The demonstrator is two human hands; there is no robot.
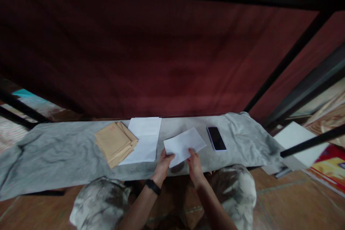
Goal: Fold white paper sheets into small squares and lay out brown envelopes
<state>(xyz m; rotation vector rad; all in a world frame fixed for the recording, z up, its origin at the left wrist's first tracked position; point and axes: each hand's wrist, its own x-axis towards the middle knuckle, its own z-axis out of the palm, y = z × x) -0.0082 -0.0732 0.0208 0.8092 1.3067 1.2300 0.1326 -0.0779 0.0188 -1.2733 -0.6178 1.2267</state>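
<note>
Both of my hands hold one white sheet of paper [183, 143] just above a low bench covered with grey cloth [59, 154]. My left hand [163, 164] grips the sheet's near left corner, and a black band circles that wrist. My right hand [194, 162] pinches the sheet's near edge, fingers closed on it. To the left lie a stack of white sheets [144, 138] and, overlapping its left side, a pile of brown envelopes [115, 143]. A dark phone [216, 138] lies face up just right of the held sheet.
A dark red curtain [161, 61] hangs behind the bench, with black metal bars [285, 61] at the right. A white board [299, 142] and colourful printed material [330, 167] lie on the floor at right. My knees show below the bench's near edge.
</note>
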